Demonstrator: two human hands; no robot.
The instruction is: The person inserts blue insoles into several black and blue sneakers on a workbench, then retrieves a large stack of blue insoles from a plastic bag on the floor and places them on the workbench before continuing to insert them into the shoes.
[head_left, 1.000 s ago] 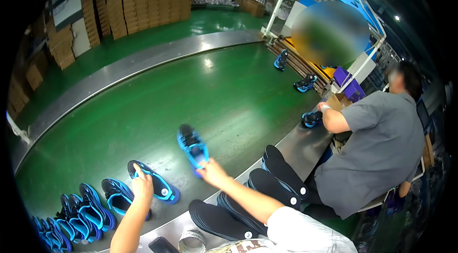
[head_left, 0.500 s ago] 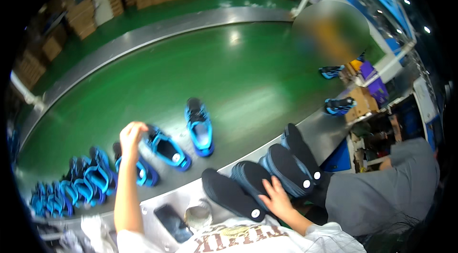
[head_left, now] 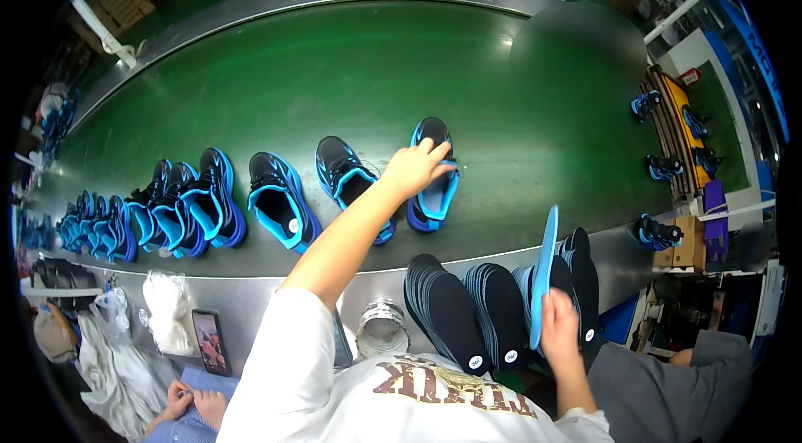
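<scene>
My left hand (head_left: 415, 167) is over the rightmost shoe (head_left: 434, 203) of a row, fingers spread across its tongue and opening. That shoe is black and blue, toe pointing away from me. My right hand (head_left: 560, 324) is closed on a blue insole (head_left: 545, 272), which stands on edge above the stacks. Below it are several stacks of black insoles with round white stickers, among them a left stack (head_left: 443, 313) and a middle stack (head_left: 499, 309). Just left of my left hand sits another shoe (head_left: 341, 161), partly hidden by my forearm; a further shoe (head_left: 280, 201) lies beyond.
More shoes (head_left: 205, 205) line the green belt (head_left: 334, 67) to the left. On the metal ledge are a roll of tape (head_left: 382, 328), a phone (head_left: 211, 343) and a white bundle (head_left: 168, 309). Another person's hands (head_left: 196, 401) show lower left; a grey-clothed person (head_left: 668, 389) is at right.
My left hand has moved right, from the shoes on the left to the rightmost shoe. My right hand has lifted an insole off the stacks. The view has shifted too.
</scene>
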